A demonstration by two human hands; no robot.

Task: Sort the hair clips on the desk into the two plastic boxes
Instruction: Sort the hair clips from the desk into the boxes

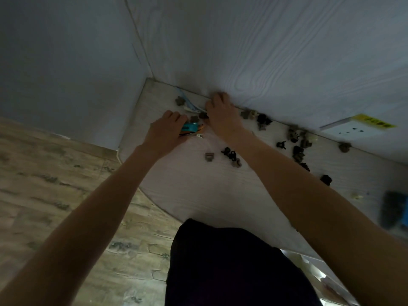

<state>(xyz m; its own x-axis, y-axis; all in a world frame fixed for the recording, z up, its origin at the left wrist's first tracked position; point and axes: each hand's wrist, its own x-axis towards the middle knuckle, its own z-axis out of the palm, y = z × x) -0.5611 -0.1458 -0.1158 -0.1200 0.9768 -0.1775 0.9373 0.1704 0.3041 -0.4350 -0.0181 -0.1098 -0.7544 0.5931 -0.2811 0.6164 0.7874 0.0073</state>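
Both hands reach to the far corner of the white counter point(198, 195). Left hand point(165, 131) lies over a teal clip bundle point(191, 128); grip unclear. Right hand point(220, 113) sits against the wall, fingers hidden. Dark hair clips point(295, 138) lie scattered to the right along the wall.

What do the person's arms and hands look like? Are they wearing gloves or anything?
No gloves. Both the left hand and the right hand are bare, and both forearms are bare too, with no sleeve showing as far as the picture's edge. I can't see a watch, bracelet or ring, though the picture is dim and a bit blurry. The person wears something dark below, seen at the bottom of the view.
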